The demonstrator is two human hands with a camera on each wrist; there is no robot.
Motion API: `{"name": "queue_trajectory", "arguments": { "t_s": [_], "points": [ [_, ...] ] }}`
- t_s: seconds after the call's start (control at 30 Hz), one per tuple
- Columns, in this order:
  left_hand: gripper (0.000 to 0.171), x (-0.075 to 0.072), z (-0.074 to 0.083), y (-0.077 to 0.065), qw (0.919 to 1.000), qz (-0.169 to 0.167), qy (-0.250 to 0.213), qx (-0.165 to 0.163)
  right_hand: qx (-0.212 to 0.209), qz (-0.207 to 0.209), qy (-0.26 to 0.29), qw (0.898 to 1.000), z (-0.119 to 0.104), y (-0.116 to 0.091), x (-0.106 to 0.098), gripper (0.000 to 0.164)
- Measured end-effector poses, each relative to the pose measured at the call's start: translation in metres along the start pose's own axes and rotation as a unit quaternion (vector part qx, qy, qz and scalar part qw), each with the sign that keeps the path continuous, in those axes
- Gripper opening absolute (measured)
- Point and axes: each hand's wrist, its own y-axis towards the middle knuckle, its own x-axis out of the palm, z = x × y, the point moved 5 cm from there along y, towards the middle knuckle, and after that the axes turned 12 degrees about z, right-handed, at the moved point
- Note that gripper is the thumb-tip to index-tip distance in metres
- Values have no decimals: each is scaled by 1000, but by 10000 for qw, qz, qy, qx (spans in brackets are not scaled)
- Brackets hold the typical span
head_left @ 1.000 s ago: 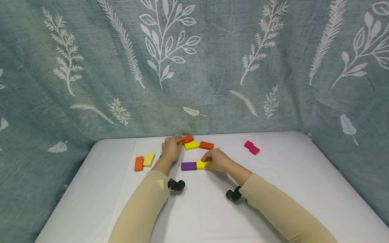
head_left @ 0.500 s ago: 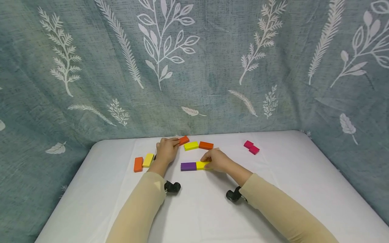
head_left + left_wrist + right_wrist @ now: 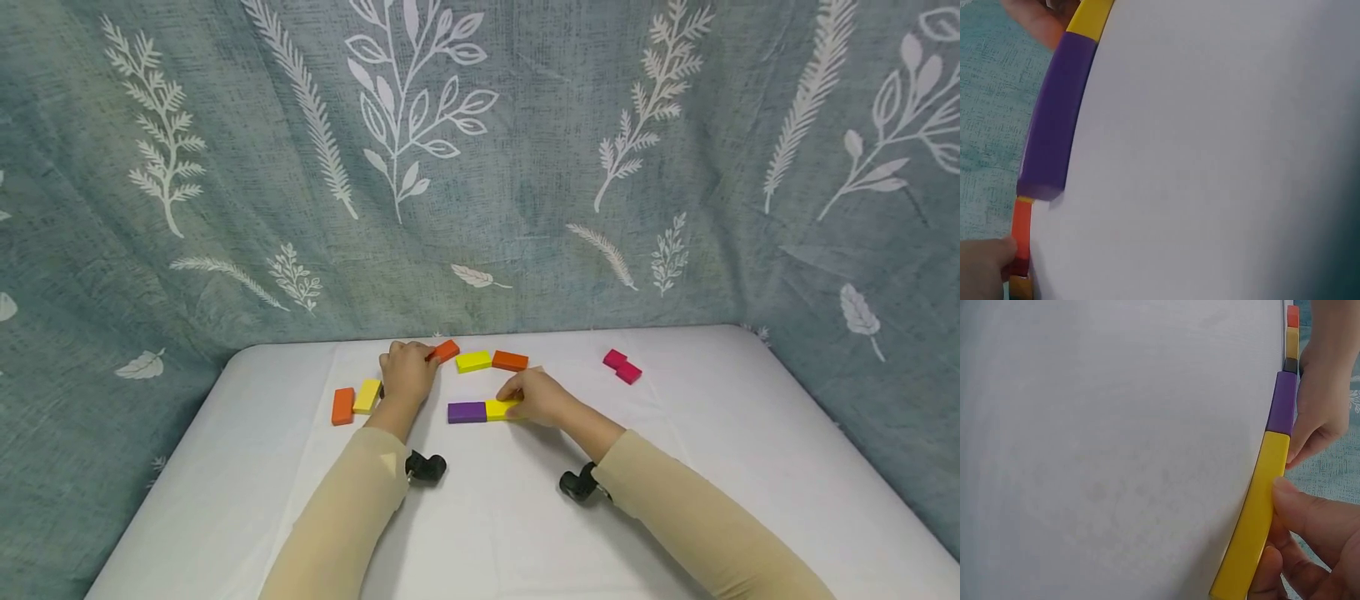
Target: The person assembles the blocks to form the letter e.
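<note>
On the white table, my left hand pinches one end of an orange block near the back edge. In the left wrist view the thumb lies against that block's side. My right hand grips a yellow block, with the thumb on one long side and curled fingers at the other in the right wrist view. End to end with this yellow block lies a purple block. Behind them are another yellow block and a darker orange block, corner to corner.
Left of my left hand, an orange block and a yellow block lie side by side. Two small crimson blocks sit at the back right. A leaf-patterned green curtain hangs behind the table.
My left hand has slid leftward, drawing the orange block away from the yellow block behind the row. The right hand and the purple and yellow blocks by it stay in place.
</note>
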Motion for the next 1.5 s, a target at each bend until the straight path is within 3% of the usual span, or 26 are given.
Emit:
{"name": "queue_trajectory", "arguments": {
  "t_s": [0.3,0.5,0.67,1.03,1.5],
  "points": [
    [27,-19,-7,-6,9983,-462,290,210,76,-34,-4,10000,2,-2,-1,25],
    [29,-25,-13,-15,9968,-708,196,329,48,-23,-58,10000,2,-2,-2,25],
    [32,-29,-9,-17,9955,-839,145,418,150,17,-62,9999,5,1,-1,25],
    [33,-20,-2,-16,9932,-1096,-278,272,30,0,-102,9999,2,2,0,25],
    [34,-15,-3,-19,9946,-933,-379,261,2,-39,-107,9999,2,2,2,24]
  ]
}}
